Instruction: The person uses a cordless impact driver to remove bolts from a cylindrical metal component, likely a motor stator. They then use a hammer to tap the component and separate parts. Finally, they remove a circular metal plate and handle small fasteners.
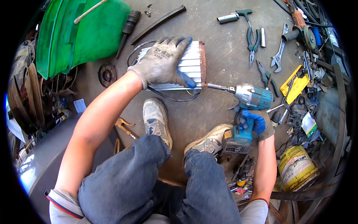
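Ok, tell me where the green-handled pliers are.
Head view, upper right: the green-handled pliers lie on the floor, between the T-handle wrench and the adjustable wrench.

The left hand (164, 61) lies flat, fingers spread, arm outstretched; the right hand (257, 123) is clenched, wrist bent.

I have one view only, from the camera on the person's head, so no second view shares anything with it. It looks steeply down and slightly forward over the person's own knees and shoes onto the concrete floor (220, 48). It sits close: the forearms enter from the lower edge, the left hand (164, 61) and right hand (255, 125) fall mid-frame. The fisheye bends the rim, where I see a green bin (82, 33) at upper left and scattered tools (278, 56) at upper right.
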